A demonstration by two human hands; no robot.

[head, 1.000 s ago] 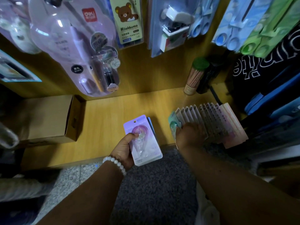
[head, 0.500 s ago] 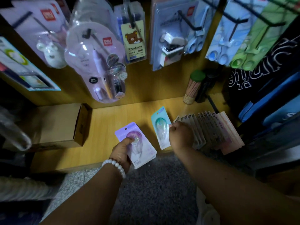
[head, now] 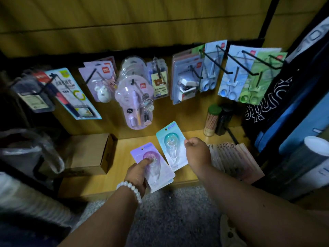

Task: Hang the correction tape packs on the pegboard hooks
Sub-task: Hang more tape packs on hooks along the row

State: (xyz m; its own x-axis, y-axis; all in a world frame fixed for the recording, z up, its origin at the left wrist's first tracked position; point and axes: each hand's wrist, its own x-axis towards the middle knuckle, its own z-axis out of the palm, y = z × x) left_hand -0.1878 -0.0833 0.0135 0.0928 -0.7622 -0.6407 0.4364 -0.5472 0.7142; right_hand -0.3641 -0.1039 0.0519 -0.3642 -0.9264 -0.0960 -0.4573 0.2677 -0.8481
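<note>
My left hand [head: 138, 172] grips a small stack of correction tape packs with a purple pack [head: 156, 168] on top, thumb pressed on its blister. Just right of it, my right hand [head: 196, 154] pinches the right edge of a teal correction tape pack [head: 171, 145], held above the wooden shelf [head: 122, 154]. A fanned row of more packs [head: 235, 159] lies on the shelf behind my right hand. Black pegboard hooks [head: 224, 58] stick out from the wooden back panel above, most carrying stationery cards.
A cardboard box [head: 89, 154] sits on the shelf at left. A green-capped jar of sticks [head: 211, 120] and a dark bottle [head: 223, 120] stand at the back right. Hanging blister packs [head: 135, 102] crowd the panel. Dark bags [head: 288, 104] fill the right side.
My right hand pulled the teal pack out of the fanned row and lifted it up beside the purple one. The head view tilted up, revealing the hooks and upper panel.
</note>
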